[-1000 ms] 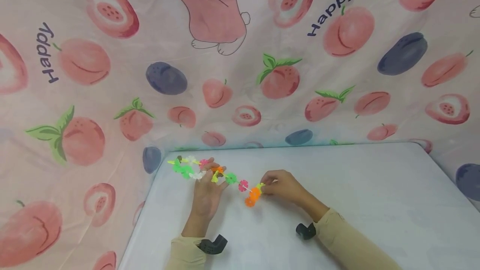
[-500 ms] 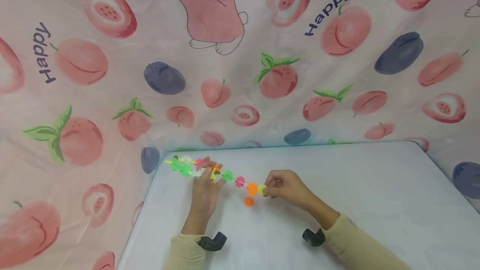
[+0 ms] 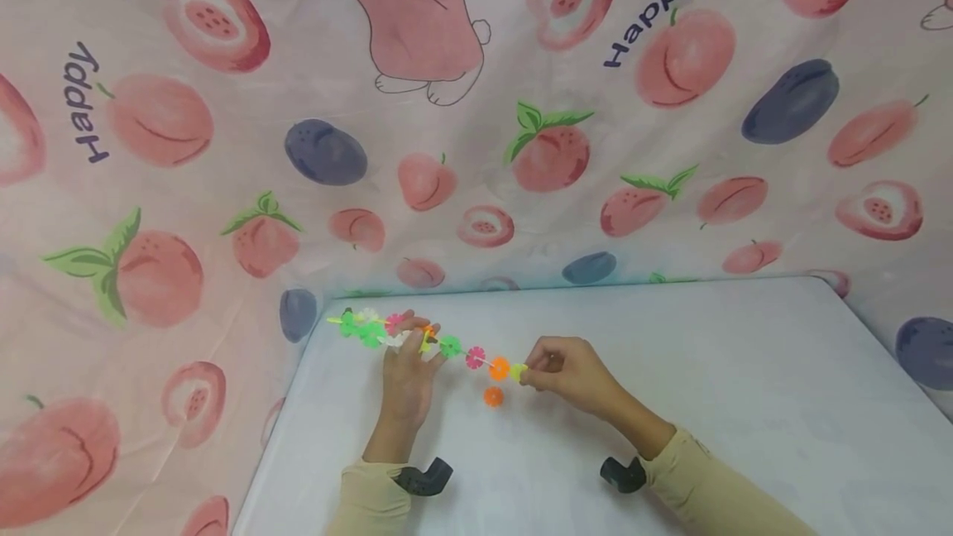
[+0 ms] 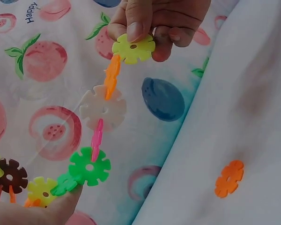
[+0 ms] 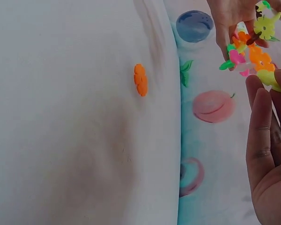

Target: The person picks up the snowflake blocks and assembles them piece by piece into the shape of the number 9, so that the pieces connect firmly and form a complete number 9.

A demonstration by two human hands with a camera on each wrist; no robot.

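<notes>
A chain of flower-shaped plastic snowflake discs, in green, white, pink, orange, yellow and brown, hangs above the table between the hands. My left hand [image 3: 406, 379] holds its middle, with a green disc [image 4: 90, 167] by the thumb. The left part of the chain extends past the fingers. My right hand [image 3: 569, 375] pinches the yellow disc [image 4: 134, 48] at the chain's right end between thumb and fingers. Beside that yellow disc an orange disc [image 3: 499, 368] is joined on, then a pale one [image 4: 103, 110] and a pink one [image 4: 97, 139].
One loose orange disc [image 5: 140, 79] lies on the white tabletop [image 3: 707, 370] below the chain. A curtain printed with fruit [image 3: 551, 155] stands behind and to the left of the table. Black wrist-worn pieces [image 3: 424, 478] stick out from both sleeves.
My right hand has moved slightly right with the yellow disc, drawing the chain's right end out straighter. The loose orange disc now shows apart from the chain. My left hand stays nearly still.
</notes>
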